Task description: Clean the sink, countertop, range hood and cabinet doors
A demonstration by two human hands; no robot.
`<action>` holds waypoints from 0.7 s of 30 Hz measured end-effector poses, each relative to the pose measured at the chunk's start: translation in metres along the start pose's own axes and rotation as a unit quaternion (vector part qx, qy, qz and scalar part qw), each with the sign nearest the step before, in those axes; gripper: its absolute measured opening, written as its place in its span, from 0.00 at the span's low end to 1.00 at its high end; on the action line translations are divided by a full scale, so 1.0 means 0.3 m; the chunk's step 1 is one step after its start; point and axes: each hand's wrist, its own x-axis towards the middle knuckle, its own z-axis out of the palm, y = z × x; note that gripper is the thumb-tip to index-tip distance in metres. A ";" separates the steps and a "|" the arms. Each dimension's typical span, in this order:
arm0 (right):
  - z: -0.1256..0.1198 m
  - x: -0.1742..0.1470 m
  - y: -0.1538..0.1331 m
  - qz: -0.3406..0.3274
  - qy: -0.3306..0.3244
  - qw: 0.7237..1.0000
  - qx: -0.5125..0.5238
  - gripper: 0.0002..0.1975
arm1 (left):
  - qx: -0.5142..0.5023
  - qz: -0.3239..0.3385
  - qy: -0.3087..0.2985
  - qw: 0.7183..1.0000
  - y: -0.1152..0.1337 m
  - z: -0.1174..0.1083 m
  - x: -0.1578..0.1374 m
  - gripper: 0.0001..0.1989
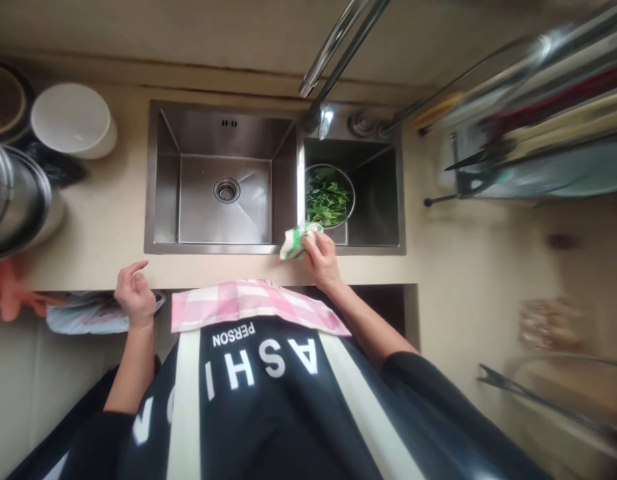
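A white cloth with green stripes (293, 244) is bunched in my right hand (324, 262), over the front rim of the double sink (218, 249) near its divider. Part of the cloth is hidden behind the fingers. My left hand (137, 293) hovers at the counter's front edge, left of the sink, holding nothing. Its index finger stretches out while the others curl loosely. Just beyond my right hand, leafy greens (328, 198) lie in a round bowl (353, 199) inside the right basin. The left basin (225, 223) shows bare steel and a drain.
A chrome faucet (333, 47) rises behind the divider. Left stand a white lidded container (71, 120) and metal pots (31, 200). A blurred rack of dishes (553, 127) extends over the right counter. Orange gloves (13, 290) and a pale cloth (91, 317) hang below the left edge.
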 end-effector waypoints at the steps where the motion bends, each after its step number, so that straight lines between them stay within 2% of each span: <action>1: 0.011 0.012 0.004 -0.003 -0.012 1.000 0.000 0.26 | 0.012 0.031 -0.005 0.999 -0.005 0.026 0.026 0.32; 3: 0.036 0.055 0.006 -0.022 -0.041 0.999 0.005 0.27 | 0.040 0.080 -0.013 0.996 -0.029 0.073 0.084 0.33; 5: 0.054 0.134 0.013 -0.027 -0.039 0.999 0.018 0.27 | 0.068 0.090 -0.029 0.993 -0.068 0.108 0.142 0.35; 9: 0.042 0.411 0.029 -0.011 -0.005 0.999 0.038 0.29 | 0.124 0.040 -0.032 0.991 -0.145 0.149 0.217 0.38; 13: -0.012 0.712 -0.011 0.021 0.027 0.999 0.020 0.30 | 0.167 -0.012 -0.037 0.985 -0.158 0.176 0.207 0.35; 16: -0.044 0.882 -0.065 0.021 0.086 0.996 0.029 0.31 | 0.175 -0.023 -0.031 0.984 -0.142 0.187 0.174 0.31; 18: -0.055 0.987 -0.095 0.023 0.149 0.986 0.067 0.31 | 0.174 -0.026 -0.028 0.984 -0.131 0.190 0.155 0.30; 21: -0.042 1.154 -0.136 0.080 0.226 0.961 0.141 0.29 | 0.182 -0.037 -0.033 0.982 -0.118 0.190 0.130 0.29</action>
